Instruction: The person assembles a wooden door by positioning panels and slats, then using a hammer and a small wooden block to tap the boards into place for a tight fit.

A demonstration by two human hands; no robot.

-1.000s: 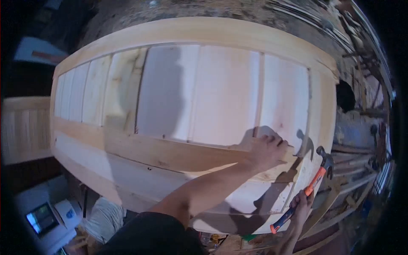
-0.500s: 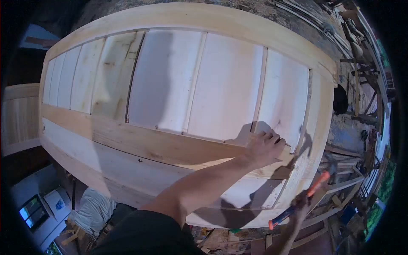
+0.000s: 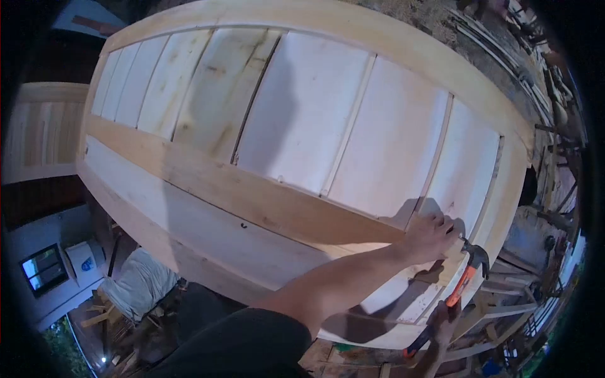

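Note:
My left hand (image 3: 430, 240) rests on the large wooden panel (image 3: 252, 201) near its right end, fingers curled and pressed together. What these fingers hold, if anything, I cannot tell. In my right hand (image 3: 445, 320) is a claw hammer (image 3: 462, 286) with an orange and dark handle, gripped low down. The hammer's dark metal head lies close beside my left fingertips, over the panel's right end. Pale boards of differing width fill the panel's frame, with narrow dark gaps between some of them.
Another slatted wooden panel (image 3: 47, 129) stands at the left. A grey cloth bundle (image 3: 140, 285) and scrap wood lie at lower left, near a white box (image 3: 87, 263). Wooden frames (image 3: 510, 310) sit at lower right, and long thin strips (image 3: 491, 47) at upper right.
The hammer head has swung from off the panel's right edge to right beside my left hand. My left hand keeps its place on the panel while the view has shifted.

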